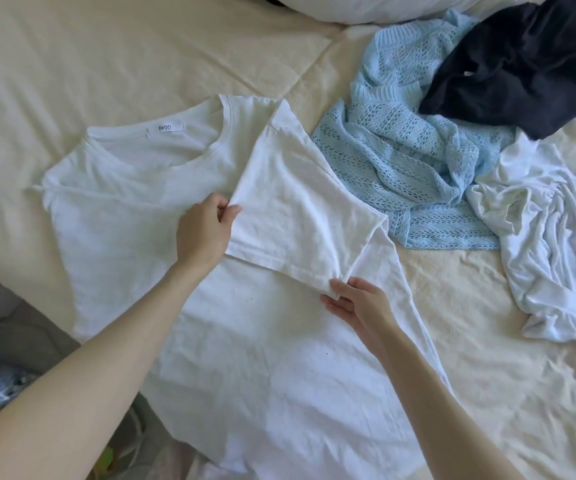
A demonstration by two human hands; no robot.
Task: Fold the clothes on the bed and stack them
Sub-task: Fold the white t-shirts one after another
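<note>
A white T-shirt [245,341] lies flat on the cream bed cover [72,64], its neckline with a small label [171,127] pointing away from the person and its hem toward them. Its right sleeve [297,209] is folded inward across the chest. The left hand [203,233] pinches the sleeve's inner corner between thumb and fingers, near the middle of the shirt. The right hand [355,301] holds the sleeve's lower corner at the fold, its fingers under the cloth and its thumb on top. The shirt is plain, thin, and lightly creased, with a ribbed round collar.

Just right of the shirt lies a crumpled light-blue openwork knit sweater [407,161], touching the folded sleeve's edge. A dark navy garment [521,67] lies bunched partly over the sweater at the far right. A rumpled white garment [549,244] lies beside the sweater, nearer the person.
</note>
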